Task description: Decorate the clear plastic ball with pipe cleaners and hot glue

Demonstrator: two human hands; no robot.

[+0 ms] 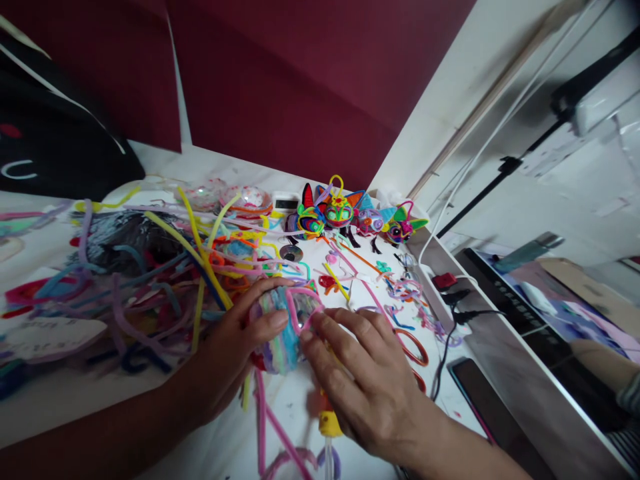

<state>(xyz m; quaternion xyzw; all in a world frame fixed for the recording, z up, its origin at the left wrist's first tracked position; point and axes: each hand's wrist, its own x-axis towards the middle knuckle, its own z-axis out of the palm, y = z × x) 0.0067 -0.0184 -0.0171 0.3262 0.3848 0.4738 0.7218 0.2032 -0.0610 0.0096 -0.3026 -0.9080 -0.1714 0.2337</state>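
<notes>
Pink pipe cleaner (300, 301) pinched at right hand (365, 380) fingertips, looped over striped fuzzy ball (283, 340); left hand (235, 353) cupped round it w/ thumb on top, just above white table (75, 393). Looks mid-wrap: four finished heads (340, 210) at back, loose-stem pile (165, 267) on left. Maroon wall (280, 80) behind.
</notes>
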